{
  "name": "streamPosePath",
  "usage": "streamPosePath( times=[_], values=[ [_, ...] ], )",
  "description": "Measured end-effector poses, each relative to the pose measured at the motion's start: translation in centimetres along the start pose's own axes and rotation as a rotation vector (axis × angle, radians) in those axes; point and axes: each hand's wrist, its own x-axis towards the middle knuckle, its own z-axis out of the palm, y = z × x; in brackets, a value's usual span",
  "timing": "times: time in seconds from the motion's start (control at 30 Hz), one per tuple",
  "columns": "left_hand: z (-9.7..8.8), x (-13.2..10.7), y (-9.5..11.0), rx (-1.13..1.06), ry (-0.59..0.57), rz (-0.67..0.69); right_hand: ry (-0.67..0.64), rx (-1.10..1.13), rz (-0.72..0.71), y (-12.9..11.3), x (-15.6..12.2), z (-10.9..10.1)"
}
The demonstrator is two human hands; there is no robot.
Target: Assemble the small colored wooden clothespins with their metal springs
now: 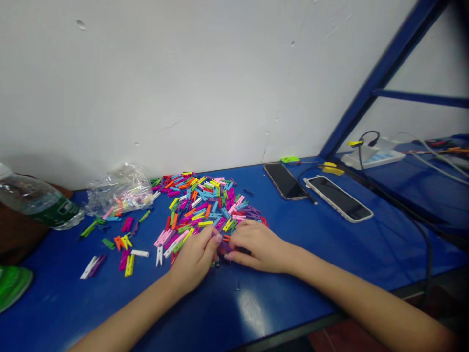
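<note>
A pile of small coloured clothespins [205,195] spreads over the blue table. At its near edge my left hand [192,256] is closed, thumb and fingers pinching a purple clothespin [223,246]. My right hand [258,246] comes in from the other side with curled fingers, its thumb and fingertips also at the purple clothespin. The fingers partly cover it, so how its parts sit is hidden. Just left of my left hand lies a white clothespin [159,256]. A tiny dark metal piece [238,286], perhaps a spring, rests on the table in front of the hands.
A clear plastic bag [120,188] of clothespins and a water bottle [40,203] stand left, with a green object [13,286] nearer. Two phones, one dark [285,181] and one white-edged [339,199], lie right. Cables, a power strip [377,157] and a blue frame [370,83] lie beyond.
</note>
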Motion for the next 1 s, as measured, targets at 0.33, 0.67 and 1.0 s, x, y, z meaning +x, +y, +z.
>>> streamPosePath(
  times=[0.33,0.67,1.0],
  values=[
    [-0.14,-0.25,0.20,0.182,-0.013,0.074,-0.069,0.031,0.039,-0.48,0.05,0.16],
    [-0.02,-0.33,0.38,0.210,-0.003,0.091,-0.109,0.007,0.002,-0.58,0.02,0.06],
    [0.12,0.05,0.54,-0.086,0.007,-0.020,-0.104,0.146,0.080,-0.65,0.05,0.16]
  ],
)
